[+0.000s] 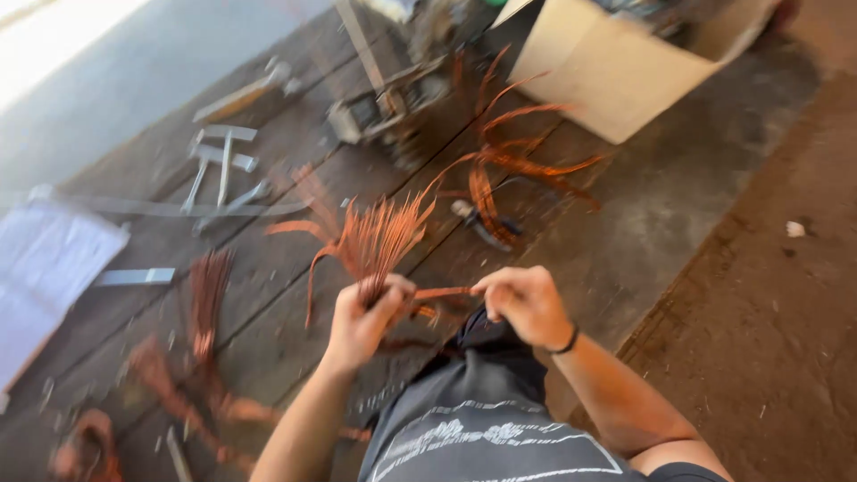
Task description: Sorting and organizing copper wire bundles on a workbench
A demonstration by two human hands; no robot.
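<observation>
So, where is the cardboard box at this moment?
In the head view, the cardboard box stands at the top right, on the wooden floor beyond both hands, just behind the loose copper wire coils.

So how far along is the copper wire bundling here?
Done: one tied copper wire bundle lies on the wooden floor. In hand: left hand grips a fanned copper bundle; right hand pulls a strand. Left: loose curled copper strands near the cardboard box.
</observation>
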